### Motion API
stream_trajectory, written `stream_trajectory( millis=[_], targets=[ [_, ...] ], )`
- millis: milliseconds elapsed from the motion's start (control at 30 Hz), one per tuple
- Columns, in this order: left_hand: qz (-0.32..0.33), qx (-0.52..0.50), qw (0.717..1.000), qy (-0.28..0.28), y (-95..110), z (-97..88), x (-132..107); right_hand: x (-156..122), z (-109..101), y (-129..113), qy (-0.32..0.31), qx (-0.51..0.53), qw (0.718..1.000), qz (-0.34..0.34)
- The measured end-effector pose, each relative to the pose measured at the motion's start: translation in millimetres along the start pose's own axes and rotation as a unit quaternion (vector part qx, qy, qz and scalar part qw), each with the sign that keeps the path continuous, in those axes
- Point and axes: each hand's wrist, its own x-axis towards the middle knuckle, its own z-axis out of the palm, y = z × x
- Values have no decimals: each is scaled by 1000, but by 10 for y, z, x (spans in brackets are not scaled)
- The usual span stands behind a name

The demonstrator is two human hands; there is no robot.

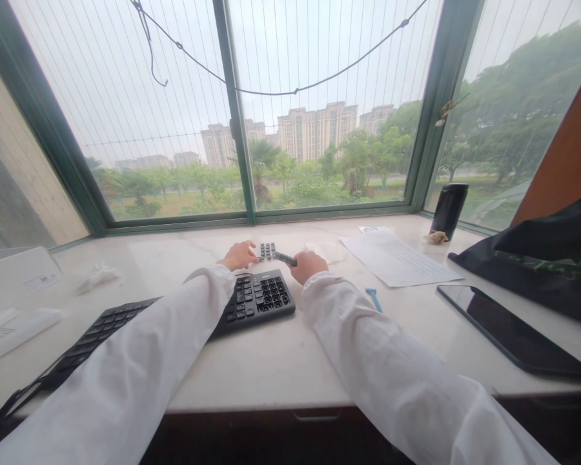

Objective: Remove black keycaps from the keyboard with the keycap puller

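A small block of grey keycaps (267, 250) lies in rows on the white counter, behind a black keyboard (256, 300). At the left edge of these keycaps is my left hand (239, 256), its thumb and forefinger apart; whether they touch a keycap is too small to tell. My right hand (310, 266) is closed around a dark, narrow stick-like tool (285, 259), whose far end points left to the keycaps. The keyboard's number pad shows dark squares with pale outlines. My left sleeve covers the keyboard's middle.
Right of my right arm lie a blue plastic tool (374, 300), printed paper (397, 258) and a dark tablet (508, 329). A black cylinder (449, 210) and a black bag (552, 252) stand farther right. Crumpled tissue (97, 278) and a white box (19, 278) are left.
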Motion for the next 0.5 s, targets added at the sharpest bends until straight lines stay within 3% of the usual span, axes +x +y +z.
stream_trajectory(
  millis=[300, 433, 500],
  targets=[
    [-2, 9, 1000, 12, 71, -78, -77, 10, 16, 11, 6, -6, 1000, -4],
    [19, 32, 999, 33, 222, -216, -238, 14, 2, 14, 16, 4, 1000, -6],
    [38, 54, 998, 15, 317, -291, -376, 17, -14, 14, 32, 17, 999, -10]
  ],
)
